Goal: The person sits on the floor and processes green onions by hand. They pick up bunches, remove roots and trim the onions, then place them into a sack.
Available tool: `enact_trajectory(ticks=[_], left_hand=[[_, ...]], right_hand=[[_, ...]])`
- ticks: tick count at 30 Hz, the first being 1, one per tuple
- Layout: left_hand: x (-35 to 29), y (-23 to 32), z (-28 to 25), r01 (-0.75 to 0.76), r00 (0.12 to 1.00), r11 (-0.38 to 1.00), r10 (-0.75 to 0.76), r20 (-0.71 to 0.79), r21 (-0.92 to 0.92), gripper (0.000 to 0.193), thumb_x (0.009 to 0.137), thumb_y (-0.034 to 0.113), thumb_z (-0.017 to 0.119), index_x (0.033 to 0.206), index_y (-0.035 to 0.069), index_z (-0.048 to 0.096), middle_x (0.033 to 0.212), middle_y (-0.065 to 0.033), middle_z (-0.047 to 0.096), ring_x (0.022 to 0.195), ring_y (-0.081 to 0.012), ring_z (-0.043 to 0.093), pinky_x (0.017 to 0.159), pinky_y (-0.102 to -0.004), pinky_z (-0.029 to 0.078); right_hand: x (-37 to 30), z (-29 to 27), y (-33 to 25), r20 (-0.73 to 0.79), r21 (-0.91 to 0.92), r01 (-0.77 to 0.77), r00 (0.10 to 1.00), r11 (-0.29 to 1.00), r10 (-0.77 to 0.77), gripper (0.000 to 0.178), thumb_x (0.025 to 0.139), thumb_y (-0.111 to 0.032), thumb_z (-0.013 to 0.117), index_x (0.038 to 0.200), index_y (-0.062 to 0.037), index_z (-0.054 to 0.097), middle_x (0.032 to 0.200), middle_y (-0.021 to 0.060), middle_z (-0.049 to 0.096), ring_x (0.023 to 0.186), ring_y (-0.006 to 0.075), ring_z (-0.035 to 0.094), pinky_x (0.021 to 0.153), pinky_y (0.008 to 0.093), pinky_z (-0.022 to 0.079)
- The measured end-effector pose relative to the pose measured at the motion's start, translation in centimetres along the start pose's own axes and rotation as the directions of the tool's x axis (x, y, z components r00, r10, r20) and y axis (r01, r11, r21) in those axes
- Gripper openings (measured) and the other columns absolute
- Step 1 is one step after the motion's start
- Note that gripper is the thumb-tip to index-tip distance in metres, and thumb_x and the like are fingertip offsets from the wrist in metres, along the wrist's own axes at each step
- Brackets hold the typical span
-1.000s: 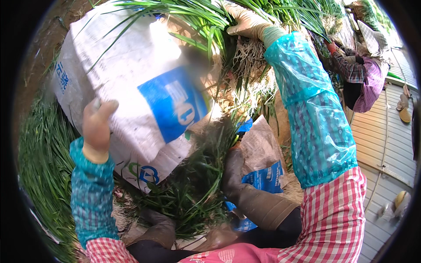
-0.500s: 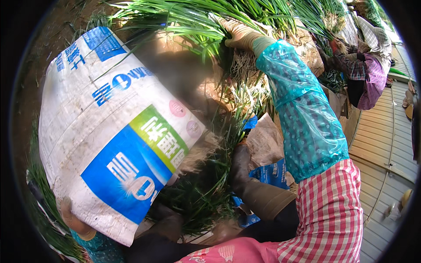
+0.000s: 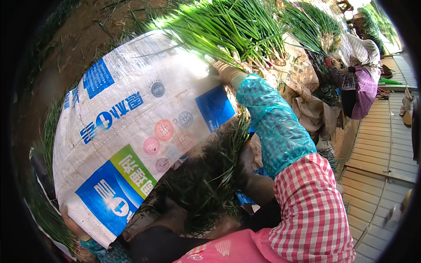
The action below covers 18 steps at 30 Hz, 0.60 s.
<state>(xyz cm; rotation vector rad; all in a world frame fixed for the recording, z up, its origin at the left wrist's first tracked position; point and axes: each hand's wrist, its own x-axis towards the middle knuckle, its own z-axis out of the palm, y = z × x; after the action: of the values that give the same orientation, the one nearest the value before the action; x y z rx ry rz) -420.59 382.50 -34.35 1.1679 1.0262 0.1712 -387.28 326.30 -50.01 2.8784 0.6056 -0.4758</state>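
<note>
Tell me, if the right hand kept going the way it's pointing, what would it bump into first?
The right hand points up and away, into the bunch of green onions. It already seems to be touching their pale root ends, so the onions come first, though depth is hard to judge. The white printed sack lies to its left.

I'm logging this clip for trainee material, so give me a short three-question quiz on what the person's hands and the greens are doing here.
1. True or false: the right hand has its grip on a bundle of long green stalks.
2. What does the left hand hold? A) a metal bucket B) the lower edge of the large white woven plastic sack with blue and green print C) a wooden crate
3. What covers the right forearm, between glove and red-checked sleeve?

Key: 1 true. 2 B. 3 a translucent blue-green plastic sleeve cover.
</note>
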Motion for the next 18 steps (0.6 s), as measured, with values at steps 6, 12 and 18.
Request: enact_trajectory(ticks=[6,12,18], left_hand=[[0.9,-1.2,-1.7,0.017,1.000,0.998,-0.016,0.025,-0.057,0.054,0.092,0.044,0.040,0.128,0.004,0.044,0.125,-0.0163,0.050,0.115,-0.0299,0.051,0.097,-0.0453,0.042],[1.1,-2.1,-1.2,-0.043,0.998,0.998,0.042,0.044,0.036,0.057,0.093,0.047,0.039,0.130,0.003,0.041,0.128,-0.0189,0.048,0.116,-0.0288,0.050,0.095,-0.0467,0.044],[0.7,-2.2,-3.6,-0.123,0.992,0.965,0.125,0.009,0.231,0.058,0.089,0.052,0.046,0.122,0.004,0.048,0.116,-0.0204,0.052,0.105,-0.0333,0.053,0.085,-0.0485,0.046]], right_hand=[[0.6,1.7,0.7,-0.040,0.041,-0.020,0.999,0.999,0.022,0.074,0.083,-0.025,0.063,0.146,-0.0298,0.024,0.153,0.0058,0.020,0.139,0.0298,0.022,0.113,0.0414,0.019],[-2.3,1.7,2.7,-0.075,0.152,0.119,0.991,0.981,-0.109,0.059,0.085,-0.025,0.062,0.139,-0.0316,0.037,0.146,0.0037,0.031,0.131,0.0279,0.033,0.106,0.0407,0.030],[-1.7,5.2,6.8,-0.140,0.121,0.243,0.964,0.962,-0.226,0.055,0.083,-0.012,0.060,0.133,-0.0319,0.047,0.128,0.0033,0.055,0.115,0.0247,0.050,0.097,0.0374,0.039]])
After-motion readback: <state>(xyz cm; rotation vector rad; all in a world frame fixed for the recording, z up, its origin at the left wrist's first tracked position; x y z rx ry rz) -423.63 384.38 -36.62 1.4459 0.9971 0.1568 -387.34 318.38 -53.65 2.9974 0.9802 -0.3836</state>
